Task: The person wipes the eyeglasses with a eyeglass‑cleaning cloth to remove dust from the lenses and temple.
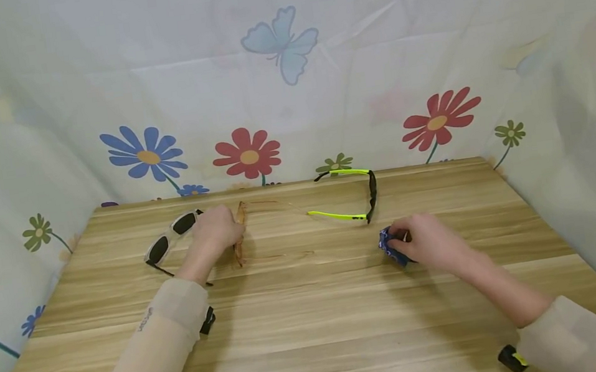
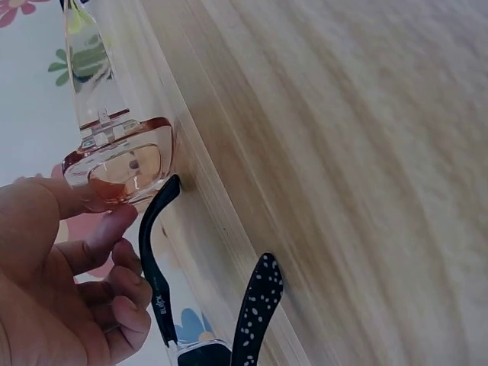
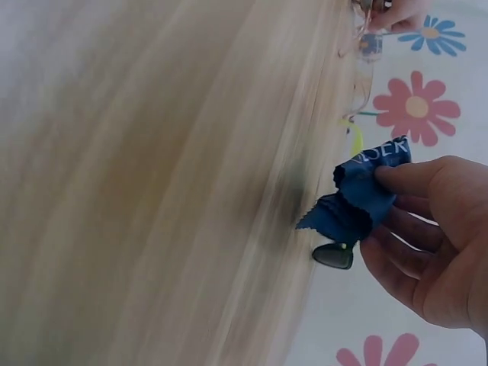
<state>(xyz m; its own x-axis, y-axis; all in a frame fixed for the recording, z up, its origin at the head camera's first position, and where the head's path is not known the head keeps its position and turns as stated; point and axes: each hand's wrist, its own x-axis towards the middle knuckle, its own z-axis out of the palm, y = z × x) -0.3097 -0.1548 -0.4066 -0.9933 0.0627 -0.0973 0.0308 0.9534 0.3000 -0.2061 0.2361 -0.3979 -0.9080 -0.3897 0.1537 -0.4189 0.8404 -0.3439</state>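
Observation:
My left hand [image 1: 216, 229] pinches the middle of a pair of clear eyeglasses with an amber-tinted frame [image 1: 239, 253] between thumb and forefinger. The glasses' temples point right across the table, and the left wrist view shows one lens [image 2: 136, 169] beside the fingertips. In my right hand [image 1: 431, 242] is a crumpled dark blue lens cloth [image 1: 391, 250] with a zigzag edge, pinched between thumb and fingers. White lettering shows on the cloth [image 3: 358, 194] in the right wrist view. Behind the left hand lie white-framed sunglasses [image 1: 172, 238] with dark lenses, partly hidden by the hand and forearm.
Sports glasses with neon-yellow temples [image 1: 336, 215] and dark lenses lie toward the back of the wood-grain table [image 1: 317, 328]. A white curtain [image 1: 340, 80] printed with flowers and a butterfly encloses the back and sides.

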